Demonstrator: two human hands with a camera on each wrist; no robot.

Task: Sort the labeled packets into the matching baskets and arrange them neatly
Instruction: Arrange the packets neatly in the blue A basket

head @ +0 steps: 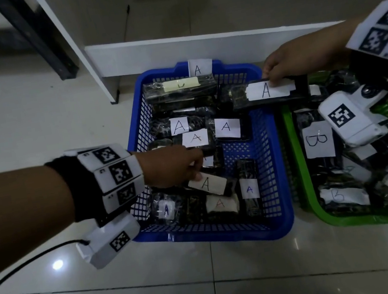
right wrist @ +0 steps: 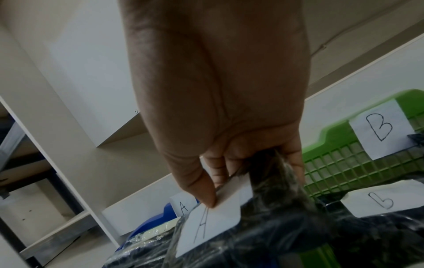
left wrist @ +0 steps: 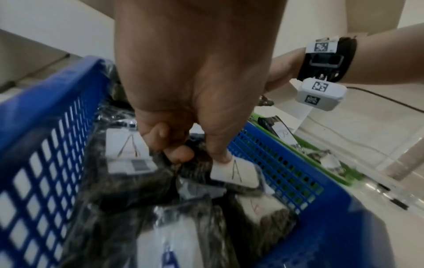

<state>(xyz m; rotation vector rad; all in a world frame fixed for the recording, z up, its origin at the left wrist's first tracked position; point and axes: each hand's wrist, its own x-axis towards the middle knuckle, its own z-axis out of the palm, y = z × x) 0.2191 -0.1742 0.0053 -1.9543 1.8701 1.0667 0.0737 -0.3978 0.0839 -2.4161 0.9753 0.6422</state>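
A blue basket (head: 273, 171) tagged A holds several dark packets with white A labels. My left hand (head: 173, 166) reaches into it and pinches a tilted A packet (head: 208, 184) near the front; the left wrist view shows thumb and fingers on that packet (left wrist: 234, 174). My right hand (head: 287, 63) grips another A packet (head: 268, 91) by its far end, held above the blue basket's right rim. In the right wrist view the thumb presses its label (right wrist: 213, 221). A green basket (head: 307, 194) tagged B (right wrist: 380, 130) holds several B packets.
The two baskets stand side by side on a glossy tiled floor (head: 212, 286). A white cabinet base (head: 170, 50) runs behind them, with a dark metal leg (head: 39, 39) at the far left. A black cable (head: 27, 264) trails from my left wrist.
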